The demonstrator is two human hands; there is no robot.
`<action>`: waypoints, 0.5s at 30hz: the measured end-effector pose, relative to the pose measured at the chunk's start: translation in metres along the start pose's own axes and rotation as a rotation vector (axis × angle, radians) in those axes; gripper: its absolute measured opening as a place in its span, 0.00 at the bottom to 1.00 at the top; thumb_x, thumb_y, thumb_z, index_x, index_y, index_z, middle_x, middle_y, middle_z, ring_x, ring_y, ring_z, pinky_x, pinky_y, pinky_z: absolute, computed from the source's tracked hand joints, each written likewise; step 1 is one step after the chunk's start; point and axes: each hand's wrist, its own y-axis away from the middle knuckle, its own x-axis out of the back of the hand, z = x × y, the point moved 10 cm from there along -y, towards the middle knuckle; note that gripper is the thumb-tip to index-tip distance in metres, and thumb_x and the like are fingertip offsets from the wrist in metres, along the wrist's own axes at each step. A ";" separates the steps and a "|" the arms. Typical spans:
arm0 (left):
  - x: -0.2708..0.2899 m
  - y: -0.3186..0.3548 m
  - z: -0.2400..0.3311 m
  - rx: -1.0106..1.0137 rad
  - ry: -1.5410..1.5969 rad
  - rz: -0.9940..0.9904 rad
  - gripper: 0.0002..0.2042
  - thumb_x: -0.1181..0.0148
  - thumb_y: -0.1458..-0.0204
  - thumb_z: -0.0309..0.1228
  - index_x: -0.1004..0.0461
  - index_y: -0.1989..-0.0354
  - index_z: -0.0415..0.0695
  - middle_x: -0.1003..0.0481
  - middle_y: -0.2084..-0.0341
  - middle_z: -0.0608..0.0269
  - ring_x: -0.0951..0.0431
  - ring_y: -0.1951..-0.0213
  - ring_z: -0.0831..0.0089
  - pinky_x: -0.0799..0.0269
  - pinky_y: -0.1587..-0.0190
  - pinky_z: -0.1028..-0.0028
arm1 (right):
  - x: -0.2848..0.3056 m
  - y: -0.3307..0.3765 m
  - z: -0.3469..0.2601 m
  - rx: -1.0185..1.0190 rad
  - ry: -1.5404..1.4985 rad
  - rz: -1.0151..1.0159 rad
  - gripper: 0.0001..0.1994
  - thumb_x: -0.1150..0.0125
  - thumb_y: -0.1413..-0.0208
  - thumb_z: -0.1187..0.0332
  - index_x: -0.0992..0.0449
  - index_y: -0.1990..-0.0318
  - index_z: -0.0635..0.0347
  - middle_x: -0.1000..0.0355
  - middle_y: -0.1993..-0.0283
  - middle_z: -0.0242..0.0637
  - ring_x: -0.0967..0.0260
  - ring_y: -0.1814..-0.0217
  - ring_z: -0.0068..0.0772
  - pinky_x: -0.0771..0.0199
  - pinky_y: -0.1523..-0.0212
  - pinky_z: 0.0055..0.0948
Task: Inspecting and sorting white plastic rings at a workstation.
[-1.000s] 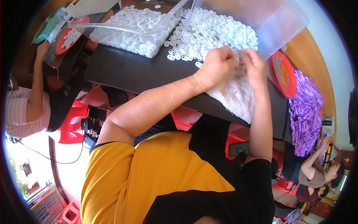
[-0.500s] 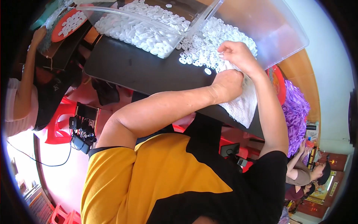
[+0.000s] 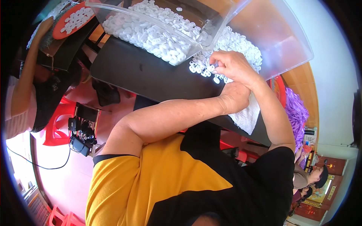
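Small white oval plastic pieces with holes [image 3: 241,46] lie in a loose heap on the dark table [image 3: 132,71]. My right hand [image 3: 234,64] reaches over the heap's near edge, thumb and fingertips pinched on one white oval piece [image 3: 212,68]. Just below it, my left hand [image 3: 236,97] is closed in a fist over a white cloth [image 3: 247,119]. Its fingers face away, so what they grip is hidden. The right wrist crosses above the left hand, and the cloth hangs toward the table's near edge.
A clear plastic bin [image 3: 200,46] full of white pieces stands left of the heap. Another clear bin [image 3: 288,41] lies tipped behind it. Purple strips [image 3: 296,113] are piled at right. At far left, another person's arm [image 3: 36,47] reaches beside a red tray [image 3: 60,33].
My right hand has moved left and down to the near edge of the heap, its fingers closing there. My left fist has shifted slightly nearer to me.
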 end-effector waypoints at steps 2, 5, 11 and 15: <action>0.002 0.001 0.001 -0.018 0.005 0.011 0.10 0.49 0.56 0.22 0.25 0.65 0.38 0.23 0.67 0.44 0.22 0.62 0.50 0.26 0.59 0.57 | -0.002 -0.002 0.001 -0.010 0.000 0.003 0.09 0.38 0.59 0.70 0.24 0.67 0.56 0.30 0.76 0.37 0.31 0.72 0.37 0.32 0.69 0.35; -0.001 -0.001 0.001 0.004 -0.030 -0.028 0.10 0.49 0.55 0.22 0.25 0.65 0.38 0.23 0.67 0.44 0.22 0.62 0.50 0.27 0.59 0.57 | -0.006 -0.003 0.003 0.079 0.011 0.028 0.09 0.38 0.59 0.70 0.24 0.67 0.56 0.30 0.77 0.36 0.31 0.73 0.36 0.32 0.70 0.35; 0.003 -0.001 0.001 0.000 -0.083 0.008 0.09 0.47 0.54 0.25 0.23 0.67 0.38 0.22 0.68 0.46 0.20 0.62 0.56 0.26 0.56 0.61 | -0.004 -0.005 0.001 -0.050 -0.011 -0.045 0.10 0.38 0.60 0.66 0.24 0.67 0.53 0.25 0.71 0.35 0.27 0.66 0.41 0.30 0.66 0.39; 0.002 -0.003 0.002 0.026 -0.112 -0.043 0.09 0.47 0.55 0.25 0.23 0.66 0.38 0.22 0.67 0.46 0.20 0.61 0.55 0.26 0.56 0.61 | -0.010 -0.010 0.008 -0.009 -0.077 -0.050 0.09 0.37 0.59 0.63 0.24 0.69 0.52 0.25 0.73 0.35 0.27 0.67 0.41 0.30 0.66 0.38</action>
